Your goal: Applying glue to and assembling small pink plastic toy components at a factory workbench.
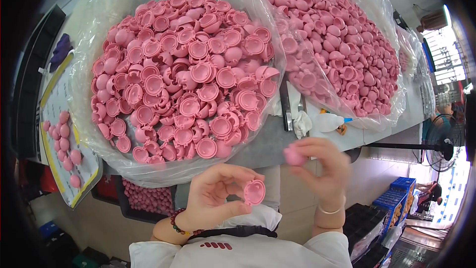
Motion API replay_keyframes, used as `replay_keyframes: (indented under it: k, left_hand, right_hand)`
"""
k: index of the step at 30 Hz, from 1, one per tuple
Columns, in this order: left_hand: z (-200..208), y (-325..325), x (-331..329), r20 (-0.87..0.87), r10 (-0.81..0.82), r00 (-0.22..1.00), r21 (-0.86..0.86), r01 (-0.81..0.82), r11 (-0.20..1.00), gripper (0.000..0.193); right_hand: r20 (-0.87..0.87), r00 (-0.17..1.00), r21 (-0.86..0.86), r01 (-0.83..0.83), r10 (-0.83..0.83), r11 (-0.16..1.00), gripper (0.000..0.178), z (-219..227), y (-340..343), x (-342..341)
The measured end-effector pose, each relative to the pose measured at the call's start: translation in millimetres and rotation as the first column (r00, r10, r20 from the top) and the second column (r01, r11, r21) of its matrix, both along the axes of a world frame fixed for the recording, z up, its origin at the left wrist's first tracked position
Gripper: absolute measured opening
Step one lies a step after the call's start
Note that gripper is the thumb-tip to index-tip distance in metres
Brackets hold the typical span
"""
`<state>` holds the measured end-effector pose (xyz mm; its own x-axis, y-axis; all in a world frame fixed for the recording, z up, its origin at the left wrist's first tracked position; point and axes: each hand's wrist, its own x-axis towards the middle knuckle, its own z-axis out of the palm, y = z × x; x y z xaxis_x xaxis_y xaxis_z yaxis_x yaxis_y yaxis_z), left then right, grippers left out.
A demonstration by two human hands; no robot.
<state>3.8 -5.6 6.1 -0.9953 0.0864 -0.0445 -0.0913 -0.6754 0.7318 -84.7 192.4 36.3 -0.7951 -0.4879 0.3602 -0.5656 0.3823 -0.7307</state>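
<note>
Between the thumb and fingers of my left hand (216,194) is a pink plastic half shell (254,192), its hollow side showing. My right hand (325,168), a little farther right and slightly blurred, pinches a rounded pink plastic piece (295,155). The two pieces are apart. Beyond my hands, a clear plastic bag (82,94) lies spread on the table under a large heap of pink half shells (183,79). To its right, a second clear bag holds another heap of pink shells (342,44).
A white squeeze bottle with a blue tip (328,122), a crumpled white cloth (302,124) and a dark flat tool (286,106) lie between the bags. At left, a yellow-edged tray (89,168) bears several pink balls. A dark bin (130,208) of pink balls stands below; a fan (441,139) stands right.
</note>
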Motion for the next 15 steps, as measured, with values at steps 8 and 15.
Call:
replay_keyframes:
  k: [8,15]
  left_hand:
    - [-3.2,-2.7,1.2,-0.053,0.03,0.998,-0.101,-0.035,0.994,0.041]
    - [-3.4,0.6,0.4,-0.127,0.041,0.991,-0.238,-0.071,0.969,0.039]
  right_hand:
    - [-0.162,0.986,0.349,0.034,0.025,0.937,0.032,-4.4,-16.2,2.2]
    - [0.07,0.986,-0.145,-0.14,0.151,0.979,0.035,4.1,-25.4,23.0]
